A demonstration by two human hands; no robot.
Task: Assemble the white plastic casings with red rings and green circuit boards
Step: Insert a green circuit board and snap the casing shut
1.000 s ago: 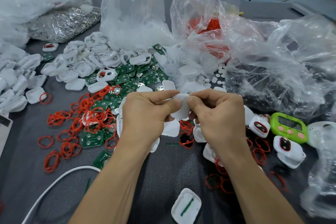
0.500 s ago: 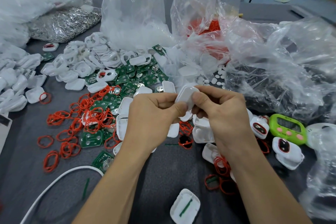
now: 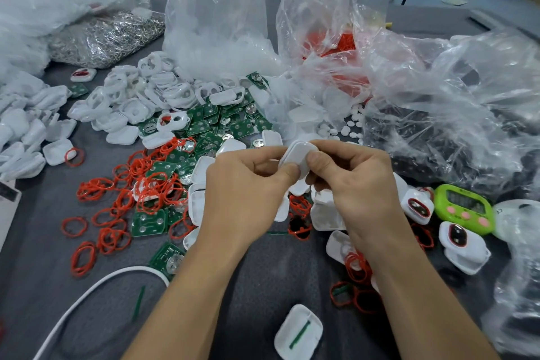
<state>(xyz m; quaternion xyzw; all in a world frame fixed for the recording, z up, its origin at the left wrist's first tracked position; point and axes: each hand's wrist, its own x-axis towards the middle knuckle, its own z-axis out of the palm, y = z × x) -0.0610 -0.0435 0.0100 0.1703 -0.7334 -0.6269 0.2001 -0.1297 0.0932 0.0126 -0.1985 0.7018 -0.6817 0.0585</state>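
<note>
Both left hand (image 3: 248, 199) and right hand (image 3: 359, 187) clamp fingers (image 3: 287, 171) on a smooth white casing (image 3: 296, 155), apparently closed.

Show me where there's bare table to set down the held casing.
Bare grey table lies between the forearms, bordered by the open casing half below and loose red rings at right. Another patch sits inside the white cable curve. Crowded: circuit boards ahead, green timer side.

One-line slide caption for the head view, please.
Left hand and right hand pinch a white rounded plastic casing above loose red rings and green circuit boards on a grey table.
</note>
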